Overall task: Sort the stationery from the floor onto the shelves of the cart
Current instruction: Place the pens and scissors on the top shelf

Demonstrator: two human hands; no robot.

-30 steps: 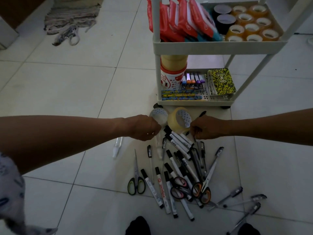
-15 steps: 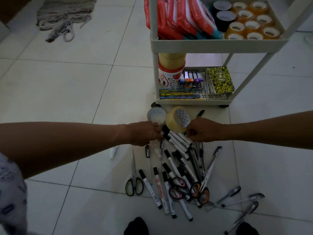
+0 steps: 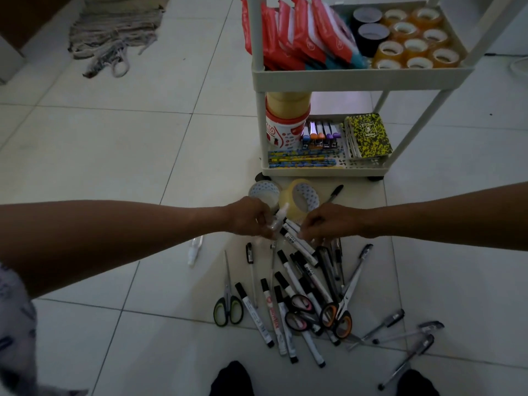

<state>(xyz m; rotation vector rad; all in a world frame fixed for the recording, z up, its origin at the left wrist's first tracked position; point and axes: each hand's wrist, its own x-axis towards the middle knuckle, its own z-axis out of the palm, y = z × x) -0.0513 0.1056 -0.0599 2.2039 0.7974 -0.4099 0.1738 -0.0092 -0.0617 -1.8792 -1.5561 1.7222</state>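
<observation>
While both forearms reach in level from the picture's sides, the left hand (image 3: 251,221) grips a small white squeeze bottle (image 3: 276,221) with curled fingers; the bottle's long axis is tilted, its nozzle aimed toward 1 o'clock, its base hidden in the palm. The right hand (image 3: 325,222), knuckles up, curls down onto the top of the marker pile (image 3: 300,270); its fingertips are on the markers, but I cannot tell whether they pinch one. The nearest markers (image 3: 297,242) lie with black caps toward 10 o'clock, their barrels running to 4 o'clock. Two clear tape rolls (image 3: 300,200) stand on the floor at 12 o'clock from the hands, just before the cart (image 3: 360,80). Another white bottle (image 3: 195,250) lies apart at 8 o'clock from the left hand, long axis near upright in the picture. Green-handled scissors (image 3: 228,298) point their blades to 12 o'clock; orange-handled scissors (image 3: 343,307) point to 1 o'clock. Loose pens (image 3: 400,335) lie at 4 o'clock of the pile. The cart's upper shelf holds red packets (image 3: 288,32) and tape rolls (image 3: 411,41); the lower shelf holds notebooks (image 3: 368,135) and pencils (image 3: 303,161).
</observation>
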